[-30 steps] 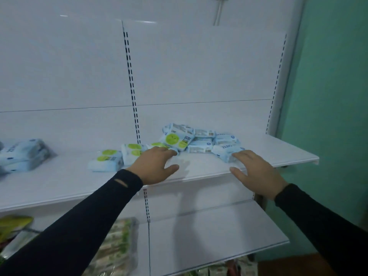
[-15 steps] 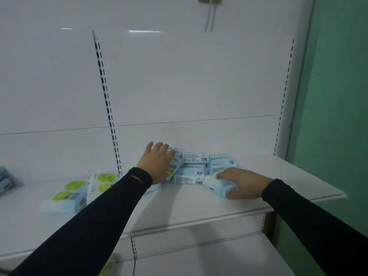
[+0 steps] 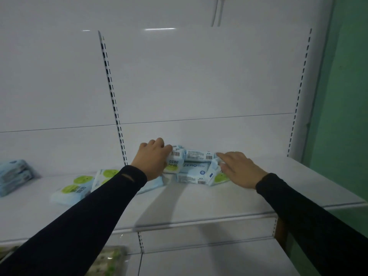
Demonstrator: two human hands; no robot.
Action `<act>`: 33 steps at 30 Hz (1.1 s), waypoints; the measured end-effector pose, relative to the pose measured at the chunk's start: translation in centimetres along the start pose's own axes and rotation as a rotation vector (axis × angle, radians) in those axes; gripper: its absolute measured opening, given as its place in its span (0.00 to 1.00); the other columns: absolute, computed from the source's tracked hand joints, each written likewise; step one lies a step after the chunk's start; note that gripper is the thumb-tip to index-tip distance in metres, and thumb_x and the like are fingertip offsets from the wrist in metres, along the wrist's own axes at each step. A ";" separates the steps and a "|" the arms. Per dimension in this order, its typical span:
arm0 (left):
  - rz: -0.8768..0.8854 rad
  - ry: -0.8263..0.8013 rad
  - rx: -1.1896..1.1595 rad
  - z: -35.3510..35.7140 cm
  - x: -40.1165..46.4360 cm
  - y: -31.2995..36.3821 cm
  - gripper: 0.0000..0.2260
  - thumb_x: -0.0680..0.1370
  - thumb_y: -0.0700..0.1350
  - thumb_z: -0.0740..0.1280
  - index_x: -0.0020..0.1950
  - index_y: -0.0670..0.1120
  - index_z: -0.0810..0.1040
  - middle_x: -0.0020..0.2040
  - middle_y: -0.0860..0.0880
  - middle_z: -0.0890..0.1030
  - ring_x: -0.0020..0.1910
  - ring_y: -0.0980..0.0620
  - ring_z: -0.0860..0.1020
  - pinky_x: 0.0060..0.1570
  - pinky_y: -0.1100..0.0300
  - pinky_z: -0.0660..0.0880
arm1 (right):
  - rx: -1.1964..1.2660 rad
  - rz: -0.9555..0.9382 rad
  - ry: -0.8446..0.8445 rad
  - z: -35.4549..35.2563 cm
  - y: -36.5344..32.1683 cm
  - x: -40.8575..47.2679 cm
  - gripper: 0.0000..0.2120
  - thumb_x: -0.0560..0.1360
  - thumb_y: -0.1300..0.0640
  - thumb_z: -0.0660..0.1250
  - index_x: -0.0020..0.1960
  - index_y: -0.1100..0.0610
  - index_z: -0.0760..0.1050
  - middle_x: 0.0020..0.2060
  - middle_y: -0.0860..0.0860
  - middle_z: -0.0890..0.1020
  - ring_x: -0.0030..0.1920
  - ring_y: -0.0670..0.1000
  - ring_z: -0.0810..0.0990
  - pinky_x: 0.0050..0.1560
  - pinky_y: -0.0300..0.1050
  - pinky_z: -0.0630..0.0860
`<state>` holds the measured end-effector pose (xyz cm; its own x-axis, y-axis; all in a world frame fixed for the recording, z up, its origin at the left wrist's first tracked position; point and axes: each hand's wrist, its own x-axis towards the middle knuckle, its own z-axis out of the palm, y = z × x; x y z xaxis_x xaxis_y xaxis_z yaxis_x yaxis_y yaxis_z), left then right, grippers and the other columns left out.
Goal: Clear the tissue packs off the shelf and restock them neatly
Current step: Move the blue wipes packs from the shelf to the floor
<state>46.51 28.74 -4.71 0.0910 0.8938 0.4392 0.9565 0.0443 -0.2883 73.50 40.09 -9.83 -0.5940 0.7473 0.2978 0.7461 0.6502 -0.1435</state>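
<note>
On white shelf (image 3: 219,204), tissue packs (image 3: 194,168) heaped, left hand (image 3: 152,159) gripping one

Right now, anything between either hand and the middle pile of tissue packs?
Nothing visible. The left hand already grips the pile of tissue packs at its left end, and the right hand touches its right end, fingers extended. The shelf in front of the pile is bare.

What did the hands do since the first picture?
Both hands reached from the shelf's front edge back to the pile of tissue packs. The left hand now grips the pile's left end; the right hand presses its right end, bunching it together. The loose green-label packs stayed put.
</note>
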 end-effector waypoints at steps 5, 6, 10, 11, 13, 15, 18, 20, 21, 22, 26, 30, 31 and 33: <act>0.004 0.021 -0.079 -1.8 -2.1 0.3 0.16 0.76 0.49 0.65 0.63 0.50 0.71 0.56 0.50 0.75 0.54 0.48 0.72 0.55 0.53 0.68 | -0.006 0.019 -0.237 -0.9 0.3 -0.2 0.37 0.74 0.38 0.54 0.78 0.49 0.47 0.75 0.50 0.57 0.74 0.52 0.52 0.73 0.51 0.56; 0.003 0.027 -0.100 -2.1 -2.4 0.5 0.16 0.76 0.49 0.65 0.63 0.50 0.71 0.56 0.50 0.76 0.54 0.48 0.73 0.54 0.53 0.68 | -0.038 0.002 -0.222 -1.0 0.2 -0.7 0.37 0.74 0.41 0.58 0.78 0.50 0.48 0.74 0.51 0.58 0.73 0.53 0.54 0.72 0.50 0.58; 0.025 0.054 -0.196 -3.1 -3.9 1.6 0.16 0.75 0.49 0.66 0.63 0.50 0.71 0.55 0.49 0.77 0.53 0.47 0.72 0.53 0.52 0.68 | -0.095 -0.016 0.084 -0.7 -0.3 -4.1 0.25 0.77 0.56 0.62 0.73 0.54 0.64 0.65 0.56 0.72 0.64 0.56 0.69 0.63 0.49 0.68; 0.032 0.067 -0.230 -3.4 -4.2 1.9 0.17 0.75 0.49 0.66 0.64 0.50 0.70 0.55 0.48 0.77 0.54 0.46 0.72 0.53 0.52 0.68 | -0.086 0.004 0.159 -1.0 -0.5 -5.4 0.23 0.78 0.55 0.63 0.72 0.54 0.66 0.63 0.56 0.74 0.62 0.56 0.71 0.61 0.51 0.70; 0.066 0.097 -0.314 -4.1 -4.8 3.0 0.19 0.75 0.48 0.67 0.66 0.49 0.70 0.57 0.47 0.76 0.55 0.43 0.72 0.53 0.50 0.67 | -0.058 0.053 0.296 -2.0 -0.5 -8.5 0.22 0.78 0.53 0.64 0.70 0.55 0.68 0.59 0.56 0.76 0.59 0.58 0.73 0.57 0.52 0.71; 0.143 0.139 -0.413 -4.7 -5.2 4.9 0.21 0.75 0.47 0.68 0.67 0.49 0.69 0.57 0.45 0.76 0.55 0.41 0.72 0.52 0.49 0.67 | -0.040 0.109 0.434 -3.2 -0.4 -12.5 0.22 0.76 0.53 0.65 0.69 0.56 0.69 0.56 0.58 0.77 0.55 0.60 0.74 0.55 0.52 0.72; 0.337 0.196 -0.564 -5.4 -5.9 9.2 0.23 0.73 0.44 0.70 0.67 0.47 0.70 0.55 0.43 0.77 0.53 0.39 0.73 0.51 0.48 0.68 | -0.103 0.238 0.526 -5.1 -0.7 -20.3 0.21 0.75 0.53 0.65 0.66 0.57 0.69 0.54 0.58 0.79 0.53 0.60 0.75 0.54 0.52 0.73; 0.492 0.183 -0.643 -5.6 -6.5 13.3 0.23 0.73 0.45 0.70 0.66 0.47 0.71 0.55 0.43 0.77 0.52 0.40 0.73 0.52 0.47 0.69 | -0.160 0.339 0.542 -5.7 -1.2 -26.5 0.20 0.75 0.54 0.65 0.65 0.60 0.70 0.54 0.60 0.78 0.53 0.62 0.76 0.55 0.53 0.72; 0.558 0.165 -0.683 -5.7 -7.0 15.6 0.22 0.73 0.45 0.71 0.66 0.47 0.71 0.55 0.43 0.77 0.52 0.41 0.73 0.52 0.46 0.70 | -0.181 0.399 0.531 -5.7 -1.5 -29.9 0.20 0.76 0.54 0.65 0.65 0.61 0.70 0.55 0.61 0.78 0.54 0.62 0.75 0.56 0.53 0.71; 0.615 0.143 -0.721 -5.9 -7.6 18.1 0.22 0.73 0.46 0.71 0.65 0.47 0.71 0.55 0.43 0.77 0.52 0.40 0.73 0.53 0.45 0.71 | -0.201 0.464 0.508 -5.7 -1.8 -33.3 0.20 0.76 0.54 0.65 0.66 0.61 0.70 0.57 0.61 0.77 0.56 0.62 0.74 0.57 0.52 0.70; 0.864 0.007 -0.784 -5.9 -11.6 28.8 0.22 0.72 0.46 0.73 0.64 0.46 0.73 0.54 0.42 0.78 0.52 0.39 0.75 0.51 0.45 0.73 | -0.266 0.730 0.405 -5.3 -3.3 -47.2 0.21 0.76 0.56 0.65 0.67 0.59 0.69 0.58 0.59 0.73 0.57 0.58 0.73 0.58 0.49 0.70; 1.131 -0.142 -0.779 -6.0 -17.2 39.6 0.19 0.72 0.47 0.72 0.61 0.48 0.74 0.52 0.46 0.78 0.50 0.43 0.75 0.50 0.47 0.73 | -0.278 0.984 0.334 -4.1 -4.5 -60.5 0.21 0.76 0.56 0.66 0.67 0.59 0.69 0.58 0.58 0.72 0.55 0.58 0.74 0.55 0.50 0.72; 1.188 -0.181 -0.779 -6.1 -18.6 42.4 0.19 0.72 0.47 0.72 0.61 0.49 0.73 0.52 0.46 0.78 0.50 0.44 0.75 0.50 0.48 0.73 | -0.272 1.045 0.311 -3.7 -4.8 -63.6 0.20 0.76 0.56 0.66 0.66 0.59 0.70 0.57 0.58 0.72 0.54 0.58 0.74 0.54 0.51 0.73; 1.294 -0.250 -0.762 -6.6 -21.5 48.2 0.20 0.72 0.47 0.72 0.62 0.50 0.73 0.54 0.47 0.78 0.52 0.46 0.75 0.50 0.52 0.72 | -0.251 1.152 0.291 -3.1 -4.9 -69.6 0.18 0.75 0.57 0.67 0.62 0.60 0.72 0.54 0.59 0.73 0.52 0.60 0.75 0.51 0.52 0.73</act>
<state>92.44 8.66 -22.42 0.9797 0.1905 0.0632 0.1767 -0.9680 0.1783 112.08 -15.55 -26.97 0.5216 0.7904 0.3214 0.8491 -0.4438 -0.2865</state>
